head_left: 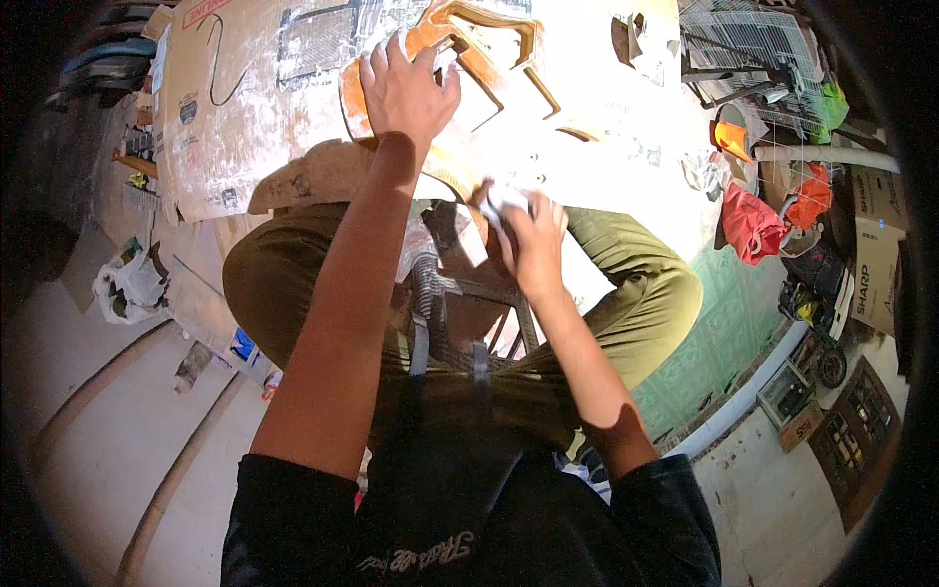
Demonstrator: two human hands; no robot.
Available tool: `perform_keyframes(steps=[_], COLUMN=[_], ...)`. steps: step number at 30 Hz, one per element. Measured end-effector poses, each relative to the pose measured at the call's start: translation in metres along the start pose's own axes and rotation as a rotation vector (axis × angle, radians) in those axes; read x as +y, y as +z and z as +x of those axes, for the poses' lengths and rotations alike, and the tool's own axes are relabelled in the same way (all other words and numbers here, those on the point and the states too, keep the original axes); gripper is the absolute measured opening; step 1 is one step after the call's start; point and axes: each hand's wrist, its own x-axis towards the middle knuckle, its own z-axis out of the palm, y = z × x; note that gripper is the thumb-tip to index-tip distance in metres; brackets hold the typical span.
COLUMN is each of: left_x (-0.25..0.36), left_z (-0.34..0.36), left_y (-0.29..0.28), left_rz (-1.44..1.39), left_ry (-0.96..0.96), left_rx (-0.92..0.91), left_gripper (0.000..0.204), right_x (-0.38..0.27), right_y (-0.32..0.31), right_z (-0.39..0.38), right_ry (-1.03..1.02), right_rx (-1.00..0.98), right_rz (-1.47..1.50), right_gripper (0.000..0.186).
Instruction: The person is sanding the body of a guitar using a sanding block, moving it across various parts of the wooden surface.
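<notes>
- Large flattened brown cardboard sheet [245,108], dusted white, lies on the floor ahead of the person; the work sits on it and on the washed-out bright sheet beside it.
- Person's olive-green trousers [646,293], knees bent out to both sides, seated above a dark metal-frame stool [479,323] that shows between the legs.
- Orange-brown wooden frame piece with angular cut-outs [489,49], edges smeared white, lies flat on the cardboard, top centre, just beyond the knees.
- Pale green patterned floor tiles [724,333] at right, with a red cloth bag [751,223] and an orange bag [810,201] close together near them.
- White wire rack [753,49] at top right; brown cardboard box [873,264] at the right edge.
- Crumpled white plastic bag [125,284] on the grey floor, left, well apart from the work.
- Left hand [406,93], arm stretched forward, palm down, fingers spread, pressing flat on the near-left part of the wooden frame; not clamped round it.
- Right hand [533,240], closer to the body, fingers closed around a small crumpled white pad [504,201], paper or cloth, cannot tell which; held just near the frame's near edge.
</notes>
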Motion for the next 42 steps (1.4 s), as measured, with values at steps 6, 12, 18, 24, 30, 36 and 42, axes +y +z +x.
perform_keyframes(steps=[6, 12, 18, 24, 30, 36, 42], left_x=[0.003, 0.002, 0.003, 0.001, 0.002, 0.003, 0.004], left_z=[0.001, -0.001, 0.001, 0.0, 0.001, 0.001, -0.001], left_y=[-0.001, -0.001, 0.002, 0.004, 0.003, 0.001, 0.0], left_rz=[0.045, 0.027, 0.053, 0.02, 0.044, 0.035, -0.004], left_ry=[-0.015, -0.018, -0.021, -0.029, -0.033, -0.028, -0.047], left_rx=[-0.051, 0.001, -0.04, 0.0, -0.034, 0.0, 0.004], left_gripper=[0.045, 0.045, 0.045, 0.044, 0.043, 0.045, 0.052], right_x=[-0.001, 0.006, -0.004, -0.009, -0.011, -0.015, -0.02], right_y=[-0.003, 0.007, -0.003, -0.003, 0.0, -0.002, -0.004], right_z=[-0.032, -0.032, -0.036, -0.03, -0.034, -0.033, -0.02], right_ry=[-0.061, 0.05, 0.006, -0.059, 0.025, -0.039, 0.074], right_rx=[-0.031, 0.001, -0.076, 0.077, -0.066, 0.056, -0.084], right_rz=[0.105, 0.111, 0.013, 0.121, 0.006, 0.048, -0.043], right_gripper=[0.037, 0.043, 0.039, 0.034, 0.032, 0.045, 0.04])
